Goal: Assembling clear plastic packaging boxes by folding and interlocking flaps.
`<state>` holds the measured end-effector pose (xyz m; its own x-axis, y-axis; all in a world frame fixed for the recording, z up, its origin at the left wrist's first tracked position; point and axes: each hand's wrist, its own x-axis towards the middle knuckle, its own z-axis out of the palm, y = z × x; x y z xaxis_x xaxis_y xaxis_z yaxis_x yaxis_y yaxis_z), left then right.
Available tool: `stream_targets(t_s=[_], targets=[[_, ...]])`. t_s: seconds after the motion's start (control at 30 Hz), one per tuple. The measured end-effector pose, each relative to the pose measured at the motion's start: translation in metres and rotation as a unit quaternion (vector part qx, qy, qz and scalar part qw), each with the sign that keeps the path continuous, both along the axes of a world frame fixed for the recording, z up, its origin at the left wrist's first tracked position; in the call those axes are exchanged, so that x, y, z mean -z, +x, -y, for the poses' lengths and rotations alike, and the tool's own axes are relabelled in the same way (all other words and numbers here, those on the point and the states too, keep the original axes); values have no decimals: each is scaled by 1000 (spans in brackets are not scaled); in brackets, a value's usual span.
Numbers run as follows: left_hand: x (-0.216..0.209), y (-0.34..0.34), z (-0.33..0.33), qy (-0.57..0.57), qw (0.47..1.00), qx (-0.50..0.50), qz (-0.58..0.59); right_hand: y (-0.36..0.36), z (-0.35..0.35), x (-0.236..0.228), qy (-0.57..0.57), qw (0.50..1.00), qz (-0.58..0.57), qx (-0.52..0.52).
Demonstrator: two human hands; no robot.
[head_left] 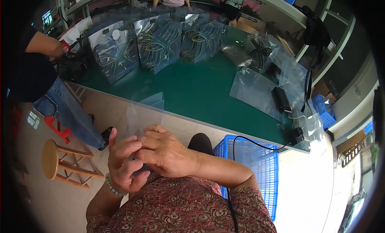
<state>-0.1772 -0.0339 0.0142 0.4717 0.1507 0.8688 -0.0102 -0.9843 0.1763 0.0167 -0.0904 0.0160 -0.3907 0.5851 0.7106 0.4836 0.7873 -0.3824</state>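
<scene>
A clear, stiff plastic sheet (146, 109), maybe a folded bag, stands up from between my two hands in front of the table edge. My right hand (166, 150) is closed on its lower part, fingers curled and the back of the hand facing up. On the other side, my left hand (125, 164), with a beaded bracelet at the wrist, has bent fingers against the plastic and the right fingertips. Its index finger points up and its thumb is apart. The lower edge of the plastic is mostly hidden by my hands.
On the green table (192, 88), several clear bags with coiled cables (160, 44) stand in a row. To the right lie plastic sheets (256, 92) and a black box-shaped device (280, 99). A blue crate (274, 181), a wooden stool (50, 158) and a co-worker (60, 100) are nearby.
</scene>
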Motion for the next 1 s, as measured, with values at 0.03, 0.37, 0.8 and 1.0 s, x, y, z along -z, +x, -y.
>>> stream_targets(t_s=[0.03,0.37,0.8,1.0], targets=[[-11,-6,-6,50,997,4,-57,3,2,-1,34,999,-8,-2],[-120,-7,-30,90,931,6,-353,31,9,-45,1,998,25,56],[-112,34,-49,-217,779,54,-585,48,6,-30,-132,981,122,77],[-106,49,-55,-98,776,41,-622,33,5,-44,-242,951,121,148]])
